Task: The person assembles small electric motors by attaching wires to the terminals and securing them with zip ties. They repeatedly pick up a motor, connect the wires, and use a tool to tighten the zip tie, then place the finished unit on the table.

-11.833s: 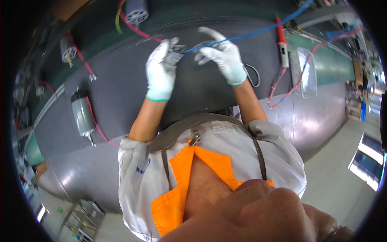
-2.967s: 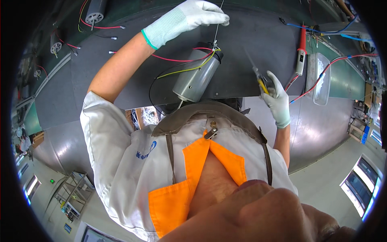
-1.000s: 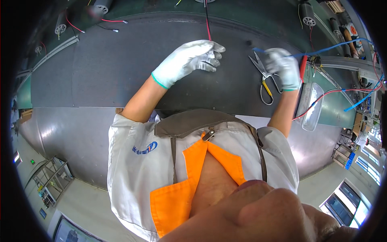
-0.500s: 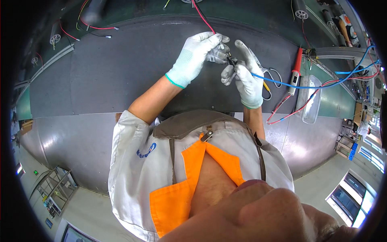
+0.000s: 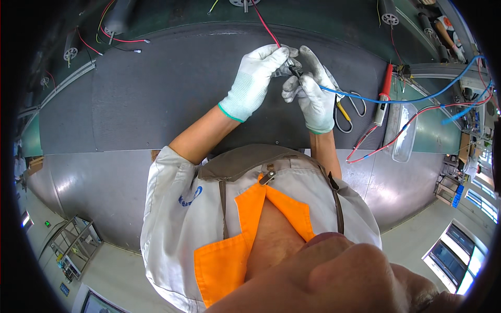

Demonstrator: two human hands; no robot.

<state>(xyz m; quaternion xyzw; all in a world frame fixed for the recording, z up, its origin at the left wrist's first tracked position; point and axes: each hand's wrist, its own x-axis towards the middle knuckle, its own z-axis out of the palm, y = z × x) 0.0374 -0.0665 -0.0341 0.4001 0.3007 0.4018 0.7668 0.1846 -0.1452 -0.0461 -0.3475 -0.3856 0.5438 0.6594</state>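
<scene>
Both my hands wear white gloves with grey-stained fingertips and meet above the dark mat. My left hand (image 5: 255, 73) pinches a red and black wire pair (image 5: 267, 29) that comes down from the far side. Between the two hands sits a small black piece (image 5: 295, 71), partly hidden by fingers, so its kind is unclear. My right hand (image 5: 316, 99) has thumb and fingers closed at this black piece, its index finger raised. A thin blue cord (image 5: 386, 101) runs from the right hand toward the upper right. Just right of that hand lie scissors (image 5: 361, 107) and a yellow-handled tool (image 5: 343, 111).
A red and white handheld tool (image 5: 384, 91) with a red lead lies on the right, beside a clear plastic tray (image 5: 402, 141). Dark rollers (image 5: 119, 18) with loose wires stand along the far side. Another person's arm (image 5: 447, 37) shows at the upper right.
My hands have drawn slightly closer together, the right one shifting a little left. The blue cord's far part has swung, and the other person's arm reaches further into view.
</scene>
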